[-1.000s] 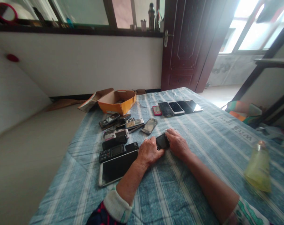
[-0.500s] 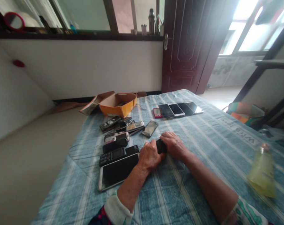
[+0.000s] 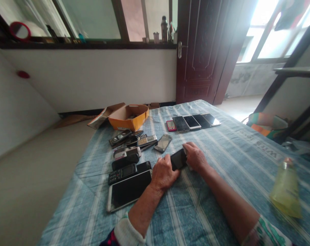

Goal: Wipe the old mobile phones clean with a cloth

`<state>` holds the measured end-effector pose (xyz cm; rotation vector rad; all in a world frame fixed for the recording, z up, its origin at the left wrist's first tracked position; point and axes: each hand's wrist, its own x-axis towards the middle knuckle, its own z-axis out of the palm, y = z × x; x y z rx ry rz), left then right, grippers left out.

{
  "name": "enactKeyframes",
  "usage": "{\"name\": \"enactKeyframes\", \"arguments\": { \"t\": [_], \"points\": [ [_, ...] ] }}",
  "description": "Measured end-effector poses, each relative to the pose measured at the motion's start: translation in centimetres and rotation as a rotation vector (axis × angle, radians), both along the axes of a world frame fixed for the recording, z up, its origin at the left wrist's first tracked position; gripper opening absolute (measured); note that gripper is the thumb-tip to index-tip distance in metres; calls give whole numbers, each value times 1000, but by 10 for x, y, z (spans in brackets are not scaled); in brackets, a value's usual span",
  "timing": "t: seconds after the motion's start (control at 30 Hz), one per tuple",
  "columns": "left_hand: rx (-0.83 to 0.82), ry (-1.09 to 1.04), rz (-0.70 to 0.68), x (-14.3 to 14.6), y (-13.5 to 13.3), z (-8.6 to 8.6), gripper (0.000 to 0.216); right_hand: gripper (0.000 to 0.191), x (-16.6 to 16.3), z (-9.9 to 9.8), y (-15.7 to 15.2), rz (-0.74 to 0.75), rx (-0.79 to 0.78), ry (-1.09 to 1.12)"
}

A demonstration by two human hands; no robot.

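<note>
A dark mobile phone (image 3: 178, 159) is held low over the striped cloth, between both hands. My left hand (image 3: 163, 173) is closed around its left end. At the other end, my right hand (image 3: 195, 157) has its fingers curled over the edge; something pale shows by those fingertips, too small to name. Just beyond lies a grey touchscreen phone (image 3: 163, 143). Left of my left hand is a large white-framed phone (image 3: 129, 191), with a black keypad phone (image 3: 122, 173) behind it and a dark phone (image 3: 125, 161) farther back.
More old phones (image 3: 144, 140) lie heaped before an open orange box (image 3: 129, 122). At the far side, a pink phone (image 3: 171, 125) starts a row of several smartphones (image 3: 192, 122). A yellowish bottle (image 3: 286, 191) lies at right on the striped cloth (image 3: 221, 143).
My right hand has shifted right along the phone, uncovering more of its dark face. My left hand keeps its grip. The view has tilted up slightly.
</note>
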<state>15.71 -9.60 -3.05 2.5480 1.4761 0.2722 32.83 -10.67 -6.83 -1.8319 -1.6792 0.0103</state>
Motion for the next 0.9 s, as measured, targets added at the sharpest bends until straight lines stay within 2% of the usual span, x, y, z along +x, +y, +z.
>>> {"name": "enactKeyframes", "arguments": {
  "t": [0.2,0.5,0.73,0.9],
  "points": [
    [-12,-5,24,0,0,-2,32,31,-3,0,-2,-113,-54,-21],
    [-45,-17,26,0,0,-2,33,29,-3,6,-12,-187,-116,-87],
    [-50,10,-10,-1,2,3,33,32,4,-5,-6,-198,22,19],
    [18,4,-4,0,2,2,39,35,6,-10,-3,-193,134,104]
  ]
}}
